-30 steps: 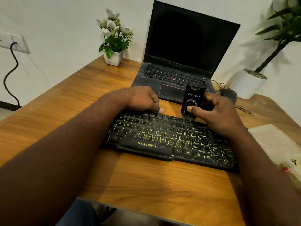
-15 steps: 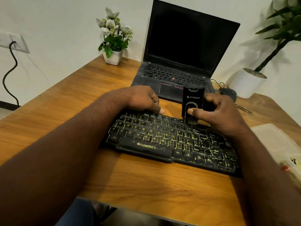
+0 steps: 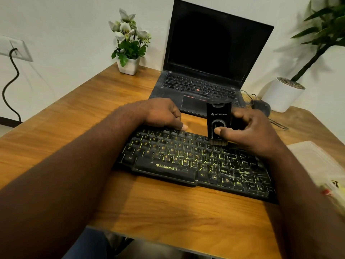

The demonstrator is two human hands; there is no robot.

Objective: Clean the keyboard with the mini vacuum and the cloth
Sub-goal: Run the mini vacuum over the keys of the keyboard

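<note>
Now the mini vacuum [image 3: 218, 120], clasped upright in the curled fingers of the right hand [image 3: 252, 131], has been drawn nearer over the upper rows of the Zebronics keyboard [image 3: 186, 161], which is still gripped at its far edge by the left hand [image 3: 160, 114], so vacuuming is judged under way.

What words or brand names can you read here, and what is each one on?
"STRIFF": on the mini vacuum.
"ZEBRONICS": on the space bar of the keyboard.
"Alt": on the keys flanking it.
"B", "N", "M": letter keys above it.
Laptop key legends: too small to read.
</note>
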